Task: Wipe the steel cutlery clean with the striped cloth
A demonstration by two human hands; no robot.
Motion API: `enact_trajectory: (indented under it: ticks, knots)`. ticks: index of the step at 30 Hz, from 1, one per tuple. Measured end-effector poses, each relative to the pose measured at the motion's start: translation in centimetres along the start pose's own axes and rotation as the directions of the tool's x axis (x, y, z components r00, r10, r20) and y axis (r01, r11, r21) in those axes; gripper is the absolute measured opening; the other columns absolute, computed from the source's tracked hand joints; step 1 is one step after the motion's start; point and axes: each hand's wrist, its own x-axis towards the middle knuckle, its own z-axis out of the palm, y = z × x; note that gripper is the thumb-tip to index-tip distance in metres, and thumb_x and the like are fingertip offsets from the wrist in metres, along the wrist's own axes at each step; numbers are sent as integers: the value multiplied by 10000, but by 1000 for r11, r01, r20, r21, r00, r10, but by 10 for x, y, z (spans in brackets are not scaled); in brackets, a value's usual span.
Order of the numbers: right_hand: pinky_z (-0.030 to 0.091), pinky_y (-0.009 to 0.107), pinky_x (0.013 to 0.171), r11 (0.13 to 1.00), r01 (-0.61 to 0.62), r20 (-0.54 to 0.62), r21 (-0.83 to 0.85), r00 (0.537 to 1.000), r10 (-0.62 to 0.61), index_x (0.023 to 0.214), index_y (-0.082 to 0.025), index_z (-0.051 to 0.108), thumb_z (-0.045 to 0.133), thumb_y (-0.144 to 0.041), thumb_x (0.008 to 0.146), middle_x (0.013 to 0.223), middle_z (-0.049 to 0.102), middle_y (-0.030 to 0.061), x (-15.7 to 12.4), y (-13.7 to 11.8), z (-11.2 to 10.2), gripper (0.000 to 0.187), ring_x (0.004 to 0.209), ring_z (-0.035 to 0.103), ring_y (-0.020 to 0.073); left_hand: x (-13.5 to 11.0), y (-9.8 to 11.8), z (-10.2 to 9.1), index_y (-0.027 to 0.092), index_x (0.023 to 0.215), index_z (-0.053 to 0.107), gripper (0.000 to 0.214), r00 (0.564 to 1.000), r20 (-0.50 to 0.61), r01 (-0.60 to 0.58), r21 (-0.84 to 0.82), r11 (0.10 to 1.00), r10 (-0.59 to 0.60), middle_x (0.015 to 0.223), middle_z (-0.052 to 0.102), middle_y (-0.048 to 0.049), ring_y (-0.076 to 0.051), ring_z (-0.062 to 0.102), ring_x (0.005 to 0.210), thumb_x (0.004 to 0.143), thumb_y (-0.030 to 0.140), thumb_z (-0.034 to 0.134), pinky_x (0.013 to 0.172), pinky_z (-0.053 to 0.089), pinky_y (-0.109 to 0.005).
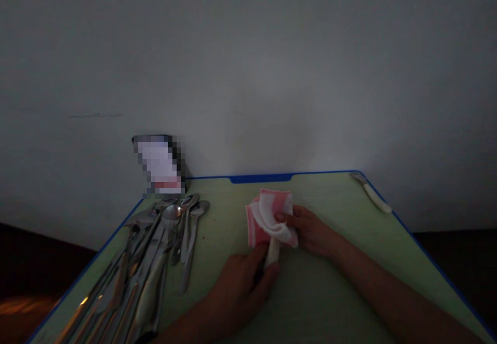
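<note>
My left hand (248,287) is closed round the pale handle (273,252) of a utensil, over the middle of the table. The utensil's far end is covered by a folded pink-and-white cloth (267,217), so its kind does not show. From the right, my right hand (308,230) grips the cloth, thumb on top, pressing it round the covered end. To the left of my hands lies a pile of metal cutlery (155,245), with spoons (200,209) at its right side.
At the table's far right corner lies a fork-like utensil (375,196) with a white handle. A blurred-out phone-like device (161,165) leans against the wall (248,75) at the back left. The green tabletop (330,194) has a blue edge.
</note>
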Motion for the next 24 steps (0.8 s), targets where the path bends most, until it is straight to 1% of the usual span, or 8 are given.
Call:
enact_trajectory:
  ticks: [6,9,10,12,15,18,20,24]
  knots:
    - [437,222,590,1000,-4,19,4,1000,4,795,-113,649,706,-250,659,680,655,25,1,4,-5,201,580,569,102,-1,-1,1,162,928,476,268,1000,10,3,0,1000,-3,675,603,-26,-142,543,562,920,378,316,518,367,-229]
    - [434,224,577,1000,-1,-14,2,1000,1,811,-117,649,711,-278,661,687,664,29,1,6,-4,228,576,570,109,-1,-2,2,165,927,477,259,1000,1,3,-12,1000,-3,663,601,-20,-139,540,554,918,374,325,517,362,-228]
    - [431,224,563,1000,-9,-33,18,999,10,815,-119,647,694,-307,681,690,667,31,1,6,-3,235,570,571,112,-2,-2,3,166,933,478,254,1000,-1,4,-23,1000,-4,658,600,-16,-137,540,549,918,372,329,515,360,-226]
    - [440,237,564,994,-39,-56,106,997,45,838,-129,642,624,-388,741,706,673,36,3,3,0,277,581,584,125,-2,-3,3,170,951,475,247,1000,-8,4,-53,999,-4,654,601,-8,-134,543,546,919,368,331,513,358,-223]
    - [473,278,642,960,-60,-66,275,995,82,882,-158,632,502,-446,814,723,680,30,5,-3,4,323,645,617,153,-3,-3,2,172,948,473,254,1000,-9,4,-98,995,-5,655,605,1,-131,561,566,929,365,309,540,372,-223]
    - [485,283,696,935,-33,-80,352,995,65,850,-167,638,449,-416,848,698,684,19,5,-9,1,312,643,630,151,-3,-2,1,173,903,474,277,1000,5,16,-111,994,-15,641,602,7,-130,565,574,934,377,290,561,381,-227]
    - [486,276,716,925,-23,-65,379,997,52,830,-158,647,426,-385,859,694,687,18,3,-11,-3,318,634,633,144,-3,-1,0,171,893,472,282,1000,9,26,-126,992,-25,633,593,12,-126,558,567,935,379,286,556,383,-224]
    - [481,287,753,922,20,-62,388,998,4,800,-170,658,455,-337,816,693,685,11,0,-10,-11,263,654,635,148,-2,-1,-1,165,911,469,278,999,-12,30,-167,986,-33,626,575,19,-121,549,572,939,363,276,560,384,-219]
